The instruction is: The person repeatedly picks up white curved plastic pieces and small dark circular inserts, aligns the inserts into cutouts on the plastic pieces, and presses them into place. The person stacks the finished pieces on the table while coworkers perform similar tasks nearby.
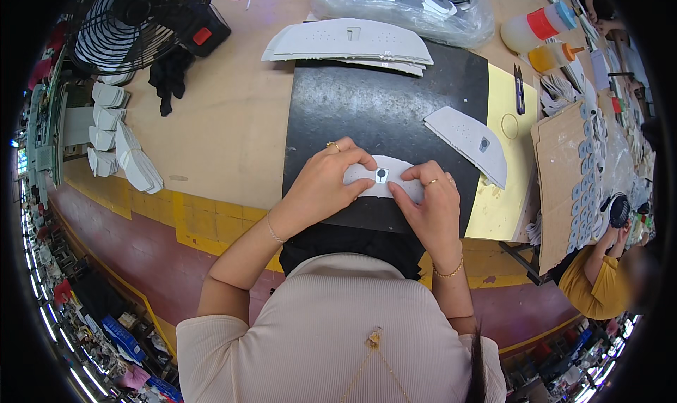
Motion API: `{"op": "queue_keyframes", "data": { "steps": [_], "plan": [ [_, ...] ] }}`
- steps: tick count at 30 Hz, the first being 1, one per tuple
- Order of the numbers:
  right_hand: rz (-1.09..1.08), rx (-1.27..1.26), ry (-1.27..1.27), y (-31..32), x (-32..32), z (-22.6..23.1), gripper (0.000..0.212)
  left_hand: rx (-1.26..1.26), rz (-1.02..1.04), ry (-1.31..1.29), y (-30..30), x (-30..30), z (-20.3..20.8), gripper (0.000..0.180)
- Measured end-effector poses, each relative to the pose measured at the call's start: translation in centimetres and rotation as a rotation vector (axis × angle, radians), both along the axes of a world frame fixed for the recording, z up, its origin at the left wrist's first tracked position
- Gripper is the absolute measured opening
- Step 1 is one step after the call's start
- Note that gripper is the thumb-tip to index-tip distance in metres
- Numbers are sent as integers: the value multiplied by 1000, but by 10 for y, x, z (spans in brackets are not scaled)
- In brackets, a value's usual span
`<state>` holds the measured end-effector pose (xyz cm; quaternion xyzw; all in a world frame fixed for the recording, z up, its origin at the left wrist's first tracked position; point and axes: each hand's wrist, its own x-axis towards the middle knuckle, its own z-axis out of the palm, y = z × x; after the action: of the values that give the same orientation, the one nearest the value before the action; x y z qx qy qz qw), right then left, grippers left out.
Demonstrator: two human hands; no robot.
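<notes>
A white curved panel (363,184) lies on the black work mat (331,100) at its near edge. In the panel's middle sits a small patch (381,175) with a dark rounded shape on it. My left hand (328,177) grips the panel's left part, thumb and forefinger beside the patch. My right hand (431,200) holds the right part, its thumb near the patch's lower right. To the right rests another stack of curved white panels (469,138), the top one bearing a grey patch. A larger stack of white panels (338,42) lies at the mat's far edge.
A black fan (141,15) stands far left, near piles of white pieces (109,117). Behind the mat is a plastic bag (402,11) of small pieces. Right are two bottles (539,26), snips (520,90) and cardboard with grey pieces (564,184). Another person (596,283) works at far right.
</notes>
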<state>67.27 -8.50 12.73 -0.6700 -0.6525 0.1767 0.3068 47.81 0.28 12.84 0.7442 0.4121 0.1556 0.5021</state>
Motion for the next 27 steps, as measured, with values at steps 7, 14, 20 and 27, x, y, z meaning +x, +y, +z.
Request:
{"op": "queue_keyframes", "data": {
  "steps": [7, 14, 20, 27],
  "plan": [
    [-12, -46, -41, 0, -1, 2, 21, 28, 2, 1, 0, 1, 1, 20],
    [-12, -58, -56, -1, -1, 1, 21, 45, -7, 49, 0, 1, 2, 18],
    [-39, -94, -57, -5, -4, 1, 22, 134, -34, 108, -1, 3, 6, 17],
    [-67, 50, -338, -11, -13, -2, 25, 564, -109, 286, -11, 4, 14, 18]
  ]
}}
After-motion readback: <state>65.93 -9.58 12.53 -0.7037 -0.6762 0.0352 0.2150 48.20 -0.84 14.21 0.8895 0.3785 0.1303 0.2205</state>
